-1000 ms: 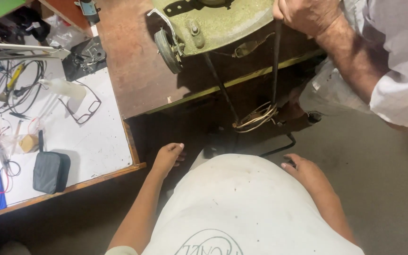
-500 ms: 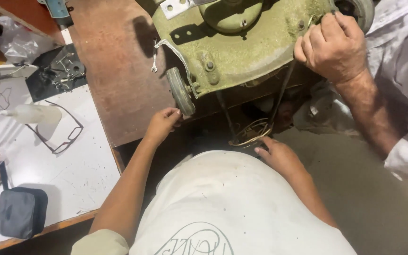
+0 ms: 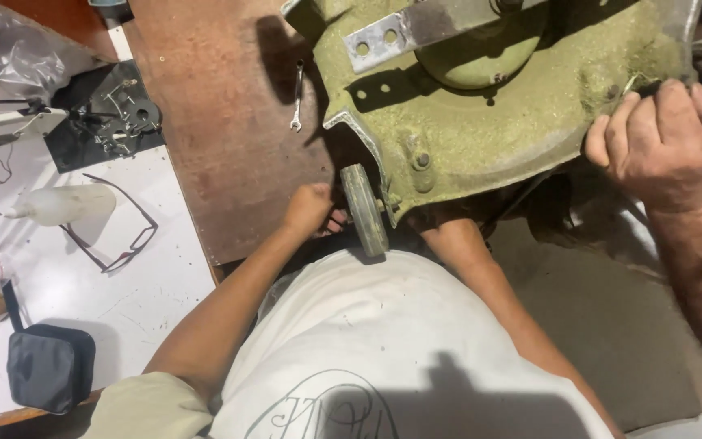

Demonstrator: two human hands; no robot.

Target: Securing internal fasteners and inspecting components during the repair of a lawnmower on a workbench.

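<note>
A tipped-up lawn mower shows its grass-caked green underside [image 3: 489, 122] with a metal blade bar [image 3: 424, 28] across the top. My left hand [image 3: 310, 210] is curled against the small grey wheel [image 3: 365, 210] at the deck's lower corner, fingers tucked behind it. My right forearm [image 3: 469, 256] runs under the deck's lower edge, and the hand itself is hidden there. Another person's hand [image 3: 664, 142] grips the deck's rim at the right.
A brown board [image 3: 229, 138] with a small spanner [image 3: 297, 93] lies left of the mower. On the white bench [image 3: 83, 301] are glasses [image 3: 115, 232], a plastic bottle [image 3: 62, 203], a dark pouch [image 3: 46, 366], wires and a black tray of parts [image 3: 107, 122].
The mower deck now fills the upper view and sits closer. My left hand rose to the wheel; my right hand went out of sight under the deck. The other person's hand stays on the rim.
</note>
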